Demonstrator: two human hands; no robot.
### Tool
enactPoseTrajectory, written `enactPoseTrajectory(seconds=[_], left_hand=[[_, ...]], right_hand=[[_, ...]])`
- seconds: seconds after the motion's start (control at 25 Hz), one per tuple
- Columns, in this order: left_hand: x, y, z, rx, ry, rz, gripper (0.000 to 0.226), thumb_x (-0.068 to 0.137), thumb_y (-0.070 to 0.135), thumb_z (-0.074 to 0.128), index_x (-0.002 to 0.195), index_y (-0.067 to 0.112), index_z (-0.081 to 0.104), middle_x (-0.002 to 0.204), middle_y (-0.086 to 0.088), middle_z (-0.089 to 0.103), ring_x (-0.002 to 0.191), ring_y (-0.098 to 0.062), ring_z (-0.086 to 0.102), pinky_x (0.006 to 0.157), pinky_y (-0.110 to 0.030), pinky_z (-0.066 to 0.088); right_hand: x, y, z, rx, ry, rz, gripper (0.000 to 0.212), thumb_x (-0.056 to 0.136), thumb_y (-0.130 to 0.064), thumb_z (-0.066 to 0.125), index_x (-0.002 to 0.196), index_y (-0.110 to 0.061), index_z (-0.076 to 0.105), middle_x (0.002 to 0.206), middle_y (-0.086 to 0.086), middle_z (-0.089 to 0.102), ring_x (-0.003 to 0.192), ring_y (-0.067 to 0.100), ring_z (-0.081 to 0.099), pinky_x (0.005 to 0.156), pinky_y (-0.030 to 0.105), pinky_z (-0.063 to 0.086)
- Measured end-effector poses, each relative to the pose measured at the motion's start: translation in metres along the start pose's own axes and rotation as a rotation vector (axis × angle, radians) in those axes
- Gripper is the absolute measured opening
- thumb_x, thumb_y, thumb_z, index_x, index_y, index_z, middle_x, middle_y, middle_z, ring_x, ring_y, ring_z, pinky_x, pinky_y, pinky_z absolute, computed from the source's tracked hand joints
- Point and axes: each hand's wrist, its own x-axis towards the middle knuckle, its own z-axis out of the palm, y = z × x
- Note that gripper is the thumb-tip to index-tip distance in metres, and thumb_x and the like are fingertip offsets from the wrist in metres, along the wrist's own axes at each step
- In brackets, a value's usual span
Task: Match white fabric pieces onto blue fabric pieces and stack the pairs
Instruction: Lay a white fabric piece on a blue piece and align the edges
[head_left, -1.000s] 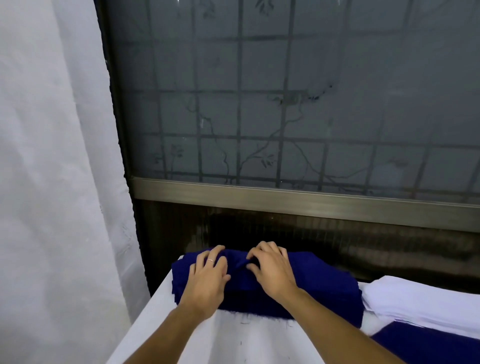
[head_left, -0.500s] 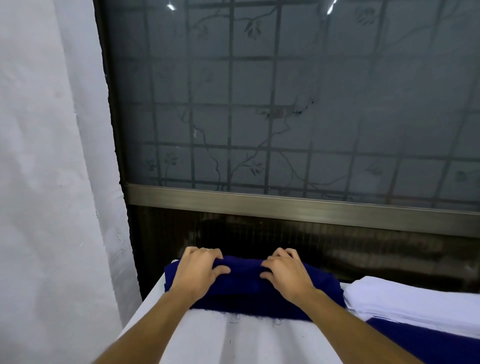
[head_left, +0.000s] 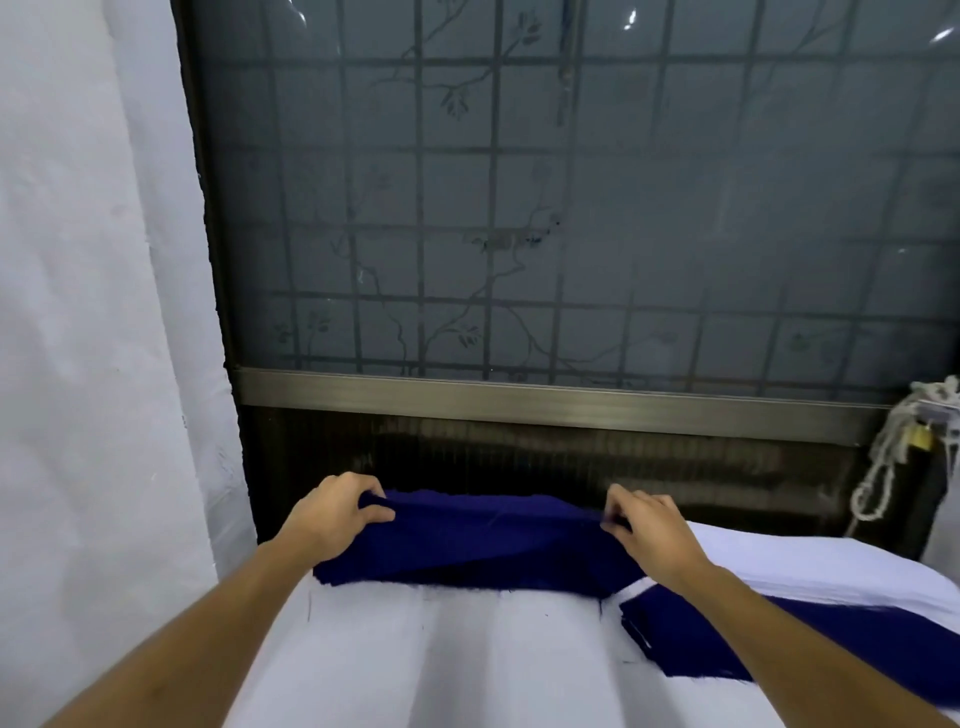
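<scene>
The left hand (head_left: 340, 512) grips the far left corner of a blue fabric piece (head_left: 493, 540), its fingers curled over the top edge and its thumb pressed on the near face; the right hand (head_left: 652, 530) pinches the far right corner of the same piece, fingertips bunched on the cloth. The piece lies along the far edge of the desk (head_left: 415, 670), toward its far left corner; its far edge is raised and stretched between the two hands, while its near edge rests on the white covering of the desk. A darker layer shows under the raised part; whether more pieces lie beneath cannot be told.

A second blue piece (head_left: 727, 644) lies flat toward the right edge of the desk, partly hidden by the right forearm. A stack of white fabric (head_left: 805, 566) sits behind it at the far right corner, the two meeting along one edge.

Beyond the far edge stands a window (head_left: 519, 208) of frosted glass with a grid and branch pattern, and a metal rail (head_left: 519, 397) runs along its foot. A white curtain (head_left: 78, 312) hangs at the left; a knotted rope (head_left: 878, 483) and a brass padlock (head_left: 919, 439) hang at the right.
</scene>
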Motion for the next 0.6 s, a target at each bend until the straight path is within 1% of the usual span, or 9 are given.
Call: enactPoseTrajectory(seconds=[0.12, 0.2, 0.24, 0.28, 0.36, 0.44, 0.48, 0.52, 0.6], left_hand=[[-0.02, 0.014, 0.006, -0.094, 0.038, -0.014, 0.011, 0.102, 0.03, 0.056, 0.108, 0.034, 0.064, 0.104, 0.012, 0.066, 0.093, -0.01, 0.065, 0.086, -0.029, 0.059], [-0.036, 0.026, 0.017, -0.152, 0.047, -0.025, 0.013, 0.104, 0.03, 0.052, 0.105, 0.032, 0.065, 0.103, 0.011, 0.067, 0.094, -0.011, 0.066, 0.087, -0.03, 0.058], [-0.045, 0.033, 0.025, -0.182, 0.051, -0.027, 0.015, 0.104, 0.031, 0.051, 0.104, 0.028, 0.065, 0.103, 0.008, 0.067, 0.095, -0.013, 0.066, 0.085, -0.03, 0.058], [-0.053, 0.039, 0.032, -0.205, 0.056, -0.028, 0.017, 0.104, 0.032, 0.051, 0.102, 0.024, 0.065, 0.102, 0.005, 0.067, 0.095, -0.015, 0.067, 0.081, -0.029, 0.058], [-0.066, 0.052, 0.048, -0.248, 0.069, -0.042, 0.019, 0.103, 0.033, 0.052, 0.096, 0.019, 0.062, 0.099, -0.001, 0.067, 0.09, -0.019, 0.067, 0.064, -0.024, 0.054], [-0.078, 0.065, 0.064, -0.297, 0.079, -0.091, 0.021, 0.102, 0.035, 0.056, 0.093, 0.017, 0.061, 0.096, -0.003, 0.067, 0.083, -0.021, 0.066, 0.049, -0.023, 0.05], [-0.084, 0.069, 0.07, -0.303, 0.092, -0.105, 0.022, 0.1, 0.036, 0.059, 0.092, 0.016, 0.062, 0.093, -0.004, 0.068, 0.08, -0.021, 0.066, 0.047, -0.024, 0.049], [-0.089, 0.071, 0.076, -0.3, 0.106, -0.103, 0.022, 0.098, 0.035, 0.062, 0.09, 0.014, 0.064, 0.091, -0.005, 0.069, 0.079, -0.021, 0.066, 0.05, -0.025, 0.05], [-0.096, 0.072, 0.09, -0.343, 0.1, -0.095, 0.021, 0.098, 0.027, 0.064, 0.085, 0.011, 0.068, 0.089, -0.006, 0.071, 0.083, -0.021, 0.067, 0.066, -0.029, 0.055]], right_hand=[[-0.033, 0.029, -0.02, 0.171, 0.041, 0.117, 0.007, 0.099, -0.026, 0.061, 0.1, -0.031, 0.058, 0.095, -0.011, 0.067, 0.087, 0.009, 0.063, 0.077, 0.026, 0.055], [-0.057, 0.046, -0.031, 0.288, 0.055, 0.177, 0.007, 0.099, -0.023, 0.061, 0.102, -0.028, 0.064, 0.096, -0.011, 0.069, 0.089, 0.009, 0.065, 0.075, 0.023, 0.054], [-0.068, 0.054, -0.035, 0.34, 0.064, 0.202, 0.006, 0.1, -0.023, 0.061, 0.101, -0.025, 0.066, 0.096, -0.009, 0.07, 0.09, 0.011, 0.065, 0.076, 0.024, 0.054], [-0.079, 0.06, -0.036, 0.386, 0.07, 0.23, 0.008, 0.1, -0.022, 0.06, 0.098, -0.021, 0.068, 0.094, -0.006, 0.071, 0.089, 0.012, 0.066, 0.076, 0.027, 0.055], [-0.102, 0.071, -0.038, 0.473, 0.085, 0.289, 0.014, 0.101, -0.02, 0.058, 0.092, -0.015, 0.067, 0.088, 0.0, 0.072, 0.085, 0.016, 0.067, 0.078, 0.035, 0.055], [-0.127, 0.083, -0.039, 0.552, 0.101, 0.33, 0.016, 0.102, -0.02, 0.057, 0.091, -0.012, 0.066, 0.088, 0.004, 0.072, 0.086, 0.019, 0.068, 0.079, 0.038, 0.055], [-0.138, 0.088, -0.038, 0.592, 0.109, 0.347, 0.015, 0.101, -0.019, 0.058, 0.091, -0.011, 0.066, 0.089, 0.005, 0.072, 0.088, 0.02, 0.068, 0.08, 0.039, 0.056], [-0.148, 0.094, -0.036, 0.623, 0.12, 0.366, 0.015, 0.1, -0.019, 0.06, 0.091, -0.01, 0.066, 0.091, 0.006, 0.072, 0.089, 0.021, 0.069, 0.081, 0.04, 0.057], [-0.168, 0.105, -0.031, 0.65, 0.144, 0.421, 0.011, 0.096, -0.02, 0.067, 0.091, -0.01, 0.068, 0.092, 0.005, 0.073, 0.091, 0.021, 0.069, 0.082, 0.039, 0.058]])
